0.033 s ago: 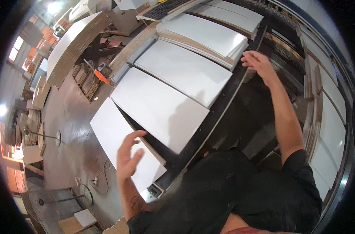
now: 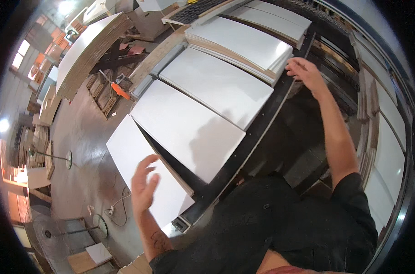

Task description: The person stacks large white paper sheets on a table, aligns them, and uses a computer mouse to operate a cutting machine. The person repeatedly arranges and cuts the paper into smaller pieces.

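Handling panels, seemingly: left hand [image 2: 144,188] over skewed panel [image 2: 167,188], right hand [image 2: 309,76] beside stack [image 2: 241,40], fingers apart; next grip would need closing.

Black short-sleeved button-front shirt, tattooed left forearm.
The dark shirt [image 2: 235,233] fills the bottom centre of the frame, its small round buttons [image 2: 266,206] running down the front and its neck open at the lower edge; a faint chest mark is too dim to make out. The right sleeve [image 2: 349,194], lower right, ends in a plain hem. At lower left, a dark linework tattoo [image 2: 158,240] with curved outlines marks the left forearm [image 2: 149,228].
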`<act>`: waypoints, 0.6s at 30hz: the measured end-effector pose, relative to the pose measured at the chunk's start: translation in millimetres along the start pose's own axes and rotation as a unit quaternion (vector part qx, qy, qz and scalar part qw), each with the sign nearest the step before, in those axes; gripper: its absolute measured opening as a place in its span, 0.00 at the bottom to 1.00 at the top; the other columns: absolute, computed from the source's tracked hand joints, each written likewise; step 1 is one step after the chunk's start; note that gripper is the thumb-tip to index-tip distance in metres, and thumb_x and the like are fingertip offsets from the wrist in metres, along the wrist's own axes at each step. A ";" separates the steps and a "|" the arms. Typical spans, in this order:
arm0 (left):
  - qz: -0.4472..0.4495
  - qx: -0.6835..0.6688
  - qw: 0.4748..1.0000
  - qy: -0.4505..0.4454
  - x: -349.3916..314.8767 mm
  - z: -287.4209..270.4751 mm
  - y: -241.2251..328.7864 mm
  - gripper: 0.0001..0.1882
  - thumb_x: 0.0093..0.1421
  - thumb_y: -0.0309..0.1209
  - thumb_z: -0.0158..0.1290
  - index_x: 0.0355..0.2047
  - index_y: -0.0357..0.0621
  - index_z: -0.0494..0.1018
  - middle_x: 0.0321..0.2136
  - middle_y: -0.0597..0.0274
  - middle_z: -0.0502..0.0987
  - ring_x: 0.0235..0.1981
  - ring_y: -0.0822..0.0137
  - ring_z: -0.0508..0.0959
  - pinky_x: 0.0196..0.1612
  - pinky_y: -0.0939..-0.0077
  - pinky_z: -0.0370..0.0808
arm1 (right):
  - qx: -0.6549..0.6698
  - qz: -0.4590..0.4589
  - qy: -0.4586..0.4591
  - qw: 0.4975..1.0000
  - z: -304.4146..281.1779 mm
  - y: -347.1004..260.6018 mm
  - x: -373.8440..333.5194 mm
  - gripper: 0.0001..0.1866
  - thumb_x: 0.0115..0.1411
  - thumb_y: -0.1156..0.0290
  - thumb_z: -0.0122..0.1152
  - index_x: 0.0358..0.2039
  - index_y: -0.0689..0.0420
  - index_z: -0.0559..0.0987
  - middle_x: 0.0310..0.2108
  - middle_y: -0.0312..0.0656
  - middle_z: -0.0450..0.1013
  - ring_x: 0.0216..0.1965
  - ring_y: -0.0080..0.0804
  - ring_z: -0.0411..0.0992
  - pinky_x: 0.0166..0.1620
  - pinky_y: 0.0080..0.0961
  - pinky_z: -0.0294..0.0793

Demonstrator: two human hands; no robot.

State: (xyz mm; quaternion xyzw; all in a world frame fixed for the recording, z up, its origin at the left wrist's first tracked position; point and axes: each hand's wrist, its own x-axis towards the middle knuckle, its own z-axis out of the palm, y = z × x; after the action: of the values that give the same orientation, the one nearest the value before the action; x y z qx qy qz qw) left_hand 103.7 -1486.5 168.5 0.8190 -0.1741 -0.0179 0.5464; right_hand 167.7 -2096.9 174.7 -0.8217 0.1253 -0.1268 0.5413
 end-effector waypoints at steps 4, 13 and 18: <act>-0.118 0.114 0.940 0.299 -33.1 -64.0 -55.4 0.35 0.71 0.45 0.57 0.70 0.33 0.68 0.67 0.51 0.72 0.62 0.62 0.74 0.63 0.65 0.70 | -0.048 -0.049 -0.007 0.998 -32.1 3.1 103.7 0.23 0.71 0.51 0.64 0.51 0.59 0.83 0.40 0.32 0.78 0.42 0.23 0.73 0.51 0.25 0.72; -0.347 -0.144 0.881 0.288 -107.2 -60.7 -125.4 0.27 0.76 0.49 0.51 0.60 0.38 0.74 0.49 0.63 0.80 0.49 0.67 0.78 0.55 0.68 0.73 | -0.139 -0.065 -0.219 0.964 -25.4 63.5 323.6 0.38 0.66 0.36 0.63 0.59 0.59 0.79 0.53 0.44 0.78 0.55 0.34 0.75 0.60 0.31 0.70; -0.372 -0.175 0.858 0.307 -94.6 -51.5 -133.6 0.23 0.76 0.47 0.52 0.57 0.39 0.76 0.46 0.64 0.80 0.46 0.69 0.78 0.52 0.70 0.73 | -0.055 0.030 -0.354 0.933 5.1 81.6 367.8 0.47 0.64 0.31 0.62 0.69 0.58 0.72 0.61 0.48 0.75 0.62 0.39 0.72 0.67 0.34 0.67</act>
State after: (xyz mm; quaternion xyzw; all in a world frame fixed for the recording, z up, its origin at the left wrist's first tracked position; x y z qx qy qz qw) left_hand 61.7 -1366.1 53.6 0.6772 0.3268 0.0025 0.6593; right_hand 508.2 -2250.0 124.4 -0.8380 -0.0430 0.1956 0.5076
